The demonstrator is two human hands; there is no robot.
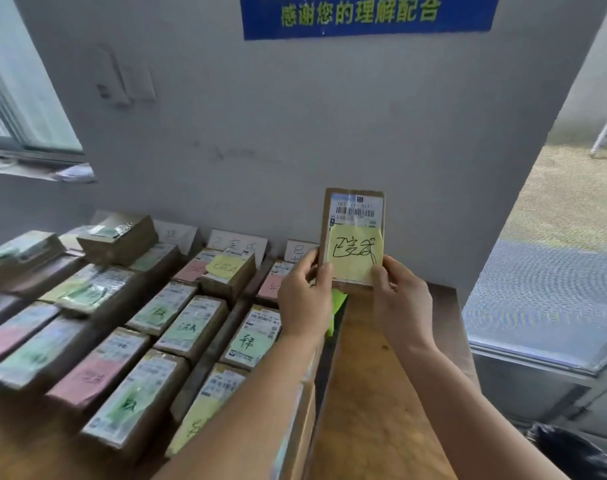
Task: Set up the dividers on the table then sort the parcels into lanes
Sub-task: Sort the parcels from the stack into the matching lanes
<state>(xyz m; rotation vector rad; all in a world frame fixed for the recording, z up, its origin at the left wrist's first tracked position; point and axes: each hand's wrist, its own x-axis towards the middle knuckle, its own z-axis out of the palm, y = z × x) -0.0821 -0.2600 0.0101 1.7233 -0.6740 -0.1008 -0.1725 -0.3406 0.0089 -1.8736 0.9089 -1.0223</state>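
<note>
I hold a small brown cardboard parcel upright in front of the wall, its face toward me, with a barcode label on top and a yellow sticky note with black handwriting below. My left hand grips its lower left edge and my right hand grips its lower right corner. Below on the wooden table, several parcels with green, pink and yellow notes lie in rows, such as a green-noted parcel. Dark strip dividers run between the rows. White folded lane cards stand against the wall.
A grey wall with a blue sign stands behind the table. A window is at the left. The table's right edge borders a doorway onto outdoor ground. A green note peeks out under my hands.
</note>
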